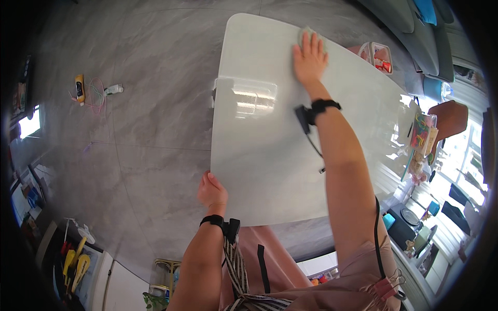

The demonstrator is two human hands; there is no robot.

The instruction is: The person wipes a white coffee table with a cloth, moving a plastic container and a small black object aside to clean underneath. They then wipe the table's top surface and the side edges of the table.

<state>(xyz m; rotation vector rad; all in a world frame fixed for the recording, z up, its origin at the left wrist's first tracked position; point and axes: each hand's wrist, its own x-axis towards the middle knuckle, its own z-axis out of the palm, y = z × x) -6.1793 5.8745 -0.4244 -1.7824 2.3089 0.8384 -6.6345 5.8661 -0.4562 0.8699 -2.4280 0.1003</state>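
Observation:
A white glossy table (264, 155) with rounded corners stretches out in front of me. Near its far edge, my right hand (310, 58) lies flat with fingers stretched out, pressing on a pale, greenish-grey cloth (306, 32). Most of the cloth is hidden under the palm and fingers. At the near left, my left hand (212, 193) is closed round the table's edge, its fingers curled and partly out of sight. Both wrists wear black straps with small devices, and a short cable hangs from the right one over the tabletop.
Beyond the table's right edge stands a clear tub (382, 58) with red items. A box of colourful things (423, 132) sits at the right end, near a brown chair (448, 122). A yellow-black bottle (80, 89) and cords lie on the grey floor (155, 103).

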